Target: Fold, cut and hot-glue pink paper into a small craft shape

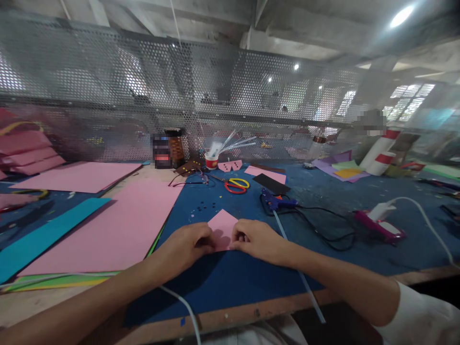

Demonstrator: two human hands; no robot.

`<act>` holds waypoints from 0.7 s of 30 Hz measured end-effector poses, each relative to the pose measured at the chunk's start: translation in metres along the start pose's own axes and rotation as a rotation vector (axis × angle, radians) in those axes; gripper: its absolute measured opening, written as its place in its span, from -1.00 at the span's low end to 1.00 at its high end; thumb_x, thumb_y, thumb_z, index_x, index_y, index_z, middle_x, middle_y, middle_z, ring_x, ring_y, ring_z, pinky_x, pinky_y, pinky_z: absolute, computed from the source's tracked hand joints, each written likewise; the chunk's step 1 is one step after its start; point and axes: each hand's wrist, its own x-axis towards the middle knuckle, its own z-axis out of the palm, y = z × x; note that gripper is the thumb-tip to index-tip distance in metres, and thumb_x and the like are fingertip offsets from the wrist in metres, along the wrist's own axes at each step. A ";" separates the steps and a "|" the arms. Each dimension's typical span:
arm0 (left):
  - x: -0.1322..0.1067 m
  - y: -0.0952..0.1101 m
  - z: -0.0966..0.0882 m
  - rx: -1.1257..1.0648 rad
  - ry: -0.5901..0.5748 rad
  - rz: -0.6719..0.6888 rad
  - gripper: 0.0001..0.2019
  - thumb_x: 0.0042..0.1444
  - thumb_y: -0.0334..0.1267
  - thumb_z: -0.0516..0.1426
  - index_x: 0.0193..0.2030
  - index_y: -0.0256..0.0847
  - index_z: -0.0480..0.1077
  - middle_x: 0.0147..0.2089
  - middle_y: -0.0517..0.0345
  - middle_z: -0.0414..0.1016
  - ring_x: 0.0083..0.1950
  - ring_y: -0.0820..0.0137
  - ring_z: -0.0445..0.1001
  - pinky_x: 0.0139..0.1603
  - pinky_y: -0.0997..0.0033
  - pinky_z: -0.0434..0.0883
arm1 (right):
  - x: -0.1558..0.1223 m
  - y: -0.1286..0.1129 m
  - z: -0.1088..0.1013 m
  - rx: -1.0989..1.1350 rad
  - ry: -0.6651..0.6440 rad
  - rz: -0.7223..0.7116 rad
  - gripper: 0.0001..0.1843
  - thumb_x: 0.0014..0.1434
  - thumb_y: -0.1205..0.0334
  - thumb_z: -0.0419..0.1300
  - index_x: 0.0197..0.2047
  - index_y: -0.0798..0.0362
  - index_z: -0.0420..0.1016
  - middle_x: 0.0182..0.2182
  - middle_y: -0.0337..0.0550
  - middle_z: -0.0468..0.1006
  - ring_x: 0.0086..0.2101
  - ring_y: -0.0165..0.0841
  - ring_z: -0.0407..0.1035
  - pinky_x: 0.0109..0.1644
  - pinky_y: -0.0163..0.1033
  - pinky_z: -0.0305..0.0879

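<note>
A small pink paper piece (223, 227) lies on the blue table mat (230, 282), its far corner pointing away from me. My left hand (187, 247) grips its near left edge with the fingers curled and pressed down. My right hand (253, 239) pinches the near right edge, fingers closed. Both hands nearly touch each other over the paper's near side, which they hide.
Large pink sheets (118, 230) and a teal sheet (39, 237) lie to the left. Scissors with red and yellow handles (236, 185), a blue glue gun (276, 202) with its cord, a pink glue gun (381, 227) and a cup of sticks (212, 160) sit beyond. A perforated metal screen (215, 96) backs the table.
</note>
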 end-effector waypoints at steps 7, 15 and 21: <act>-0.010 0.014 0.010 0.273 0.020 0.379 -0.68 0.31 -0.46 -0.07 0.00 -0.15 0.46 -0.10 0.01 0.49 -0.05 0.28 0.42 0.00 0.29 0.36 | 0.001 0.003 0.002 -0.004 0.018 -0.029 -0.91 0.20 0.21 0.28 -0.29 0.04 0.50 -0.34 -0.27 0.52 -0.36 -0.44 0.36 -0.31 -0.36 0.13; -0.017 0.016 0.019 0.386 -0.041 0.402 -0.53 0.14 -0.59 -0.04 0.15 -0.22 0.37 0.02 -0.06 0.45 0.02 0.20 0.41 0.06 0.17 0.42 | 0.002 0.003 -0.003 -0.018 -0.023 -0.024 -0.95 0.19 0.24 0.27 -0.28 0.03 0.51 -0.33 -0.26 0.53 -0.35 -0.42 0.37 -0.29 -0.35 0.12; -0.016 0.015 0.016 0.378 -0.064 0.348 -0.54 0.17 -0.57 -0.05 0.15 -0.15 0.37 0.02 -0.03 0.43 -0.01 0.21 0.43 -0.01 0.21 0.44 | 0.003 0.013 -0.019 -0.044 -0.117 -0.012 -0.84 0.12 0.14 0.35 -0.29 0.04 0.54 -0.33 -0.27 0.56 -0.30 -0.38 0.40 -0.26 -0.33 0.12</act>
